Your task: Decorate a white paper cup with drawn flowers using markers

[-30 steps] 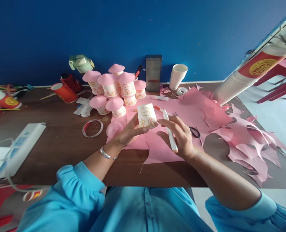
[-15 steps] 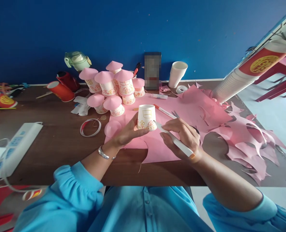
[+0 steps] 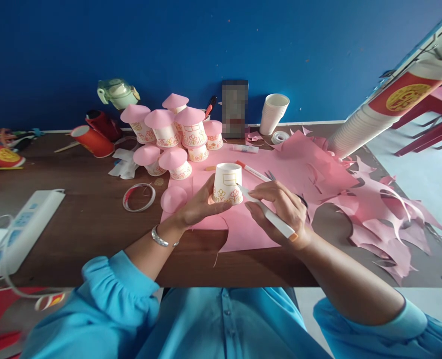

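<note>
A white paper cup (image 3: 227, 179) with a drawn yellow window and orange and red flowers is held by my left hand (image 3: 200, 205), fingers round its left side and base. My right hand (image 3: 280, 207) grips a white marker (image 3: 271, 215) with an orange end near the wrist. The marker's tip is at the cup's right side, beside the drawn window. Under both hands lies pink paper (image 3: 248, 232). An orange-capped marker (image 3: 253, 172) rests behind the cup, close to scissor tips (image 3: 270, 176). Several decorated cups with pink cone roofs (image 3: 174, 158) stand behind my left hand.
Pink paper scraps (image 3: 385, 234) cover the right side, near a long stack of cups (image 3: 366, 127). More white cups (image 3: 275, 113) and a tape roll (image 3: 280, 137) are at the back. A ribbon roll (image 3: 139, 197) and a power strip (image 3: 28, 232) lie left.
The marker's tip has moved up the cup's right side, from near the flowers to beside the window. The cup has shifted slightly in my left hand, which still holds it.
</note>
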{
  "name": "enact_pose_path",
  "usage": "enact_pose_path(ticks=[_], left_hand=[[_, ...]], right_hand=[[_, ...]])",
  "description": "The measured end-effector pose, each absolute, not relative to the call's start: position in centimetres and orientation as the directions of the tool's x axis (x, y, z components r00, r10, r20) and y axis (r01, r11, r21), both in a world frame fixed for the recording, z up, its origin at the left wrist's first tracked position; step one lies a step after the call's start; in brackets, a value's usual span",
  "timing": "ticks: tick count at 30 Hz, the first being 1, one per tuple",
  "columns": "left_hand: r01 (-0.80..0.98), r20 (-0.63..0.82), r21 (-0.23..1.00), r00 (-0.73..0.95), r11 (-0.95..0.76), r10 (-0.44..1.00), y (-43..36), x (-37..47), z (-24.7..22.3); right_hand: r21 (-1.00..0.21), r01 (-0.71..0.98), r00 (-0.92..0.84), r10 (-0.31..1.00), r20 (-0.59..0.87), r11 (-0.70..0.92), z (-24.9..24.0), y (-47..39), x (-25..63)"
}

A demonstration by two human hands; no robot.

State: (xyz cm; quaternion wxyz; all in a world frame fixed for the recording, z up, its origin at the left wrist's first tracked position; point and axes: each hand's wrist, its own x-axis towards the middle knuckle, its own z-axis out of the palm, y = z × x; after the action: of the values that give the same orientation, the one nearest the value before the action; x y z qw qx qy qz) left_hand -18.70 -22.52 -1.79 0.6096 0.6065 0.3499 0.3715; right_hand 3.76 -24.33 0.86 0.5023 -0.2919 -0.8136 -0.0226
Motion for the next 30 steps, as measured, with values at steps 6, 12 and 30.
enact_pose_path(ticks=[6, 12, 30], left_hand=[[0.001, -0.003, 1.0, 0.446, 0.003, 0.895, -22.6, -18.4, -1.4], [-0.017, -0.006, 1.0, 0.425, 0.015, 0.905, -22.7, -18.1, -1.3], [-0.028, 0.04, 0.999, 0.438, -0.031, 0.898, -22.5, -18.8, -2.7]], right_hand=[[-0.265, 0.494, -0.33, 0.461, 0.824, 0.828, 1.0, -24.3, 3.7], [-0.279, 0.5, -0.342, 0.482, 0.807, 0.82, 0.9, -24.4, 3.8], [-0.266, 0.437, -0.363, 0.439, 0.822, 0.859, 0.9, -24.3, 4.0]])
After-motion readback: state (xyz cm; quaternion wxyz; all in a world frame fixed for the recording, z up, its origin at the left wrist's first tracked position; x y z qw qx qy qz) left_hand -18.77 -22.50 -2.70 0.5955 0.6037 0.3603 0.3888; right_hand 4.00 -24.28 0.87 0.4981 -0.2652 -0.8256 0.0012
